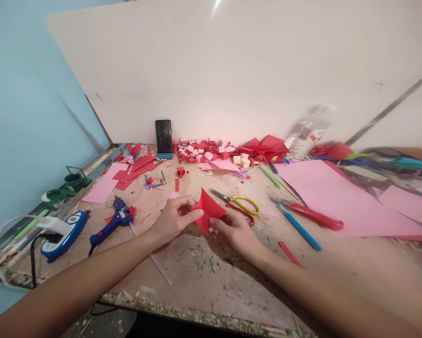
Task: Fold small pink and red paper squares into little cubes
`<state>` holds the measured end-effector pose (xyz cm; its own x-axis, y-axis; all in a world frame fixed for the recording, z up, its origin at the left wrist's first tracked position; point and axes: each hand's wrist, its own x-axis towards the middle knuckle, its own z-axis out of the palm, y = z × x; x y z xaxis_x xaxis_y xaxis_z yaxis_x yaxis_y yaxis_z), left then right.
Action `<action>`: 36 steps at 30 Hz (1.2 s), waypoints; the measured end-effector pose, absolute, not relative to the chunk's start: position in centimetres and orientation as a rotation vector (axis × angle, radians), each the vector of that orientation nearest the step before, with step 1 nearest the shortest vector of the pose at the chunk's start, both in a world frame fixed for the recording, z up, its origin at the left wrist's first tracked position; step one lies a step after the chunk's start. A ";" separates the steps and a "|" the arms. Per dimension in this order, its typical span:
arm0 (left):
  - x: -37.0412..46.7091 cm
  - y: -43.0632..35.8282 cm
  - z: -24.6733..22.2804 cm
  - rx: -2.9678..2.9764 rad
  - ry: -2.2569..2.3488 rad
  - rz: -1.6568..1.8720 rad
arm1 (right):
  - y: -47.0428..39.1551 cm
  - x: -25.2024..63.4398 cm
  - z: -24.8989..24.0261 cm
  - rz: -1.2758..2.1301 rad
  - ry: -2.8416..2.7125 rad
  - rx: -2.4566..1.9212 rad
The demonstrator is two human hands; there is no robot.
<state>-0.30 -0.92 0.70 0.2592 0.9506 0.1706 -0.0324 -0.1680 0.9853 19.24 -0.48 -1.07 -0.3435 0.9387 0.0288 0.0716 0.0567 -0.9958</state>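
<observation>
Both forearms [101, 277] come in over the table [182, 281], nearest us. Our L hand [178, 217] pinches one side of a small red paper piece [206, 206] b/w thumb & fingers; our R hand [237, 230] grips the other. It's up front, curved, w/ pointed corners. Step in hand is prob. bending or folding it; next move calls for a light, even pinch w/ edges lined up, so thin paper doesn't crease askew. Scissors [226, 197] lie just beyond our R hand, glue gun [108, 230] off L, paper cubes [208, 156] at back.
</observation>
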 end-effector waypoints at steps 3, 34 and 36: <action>-0.3 -1.1 0.8 1.483 0.917 1.130 | -0.3 19.3 -1.2 1.375 -1.579 -1.077; -0.1 -0.3 -0.4 1.308 1.027 1.066 | -0.2 19.2 -0.8 1.581 -1.259 -0.975; -0.2 -0.3 -0.3 1.282 1.027 1.068 | -0.1 19.3 -0.9 1.624 -1.218 -0.950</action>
<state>-0.17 -0.26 -0.31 0.2113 0.9774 0.0069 -0.0312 -0.0003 0.9995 19.30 -0.10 -0.87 -0.3297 0.9414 -0.0720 -0.1945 -0.1423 -0.9705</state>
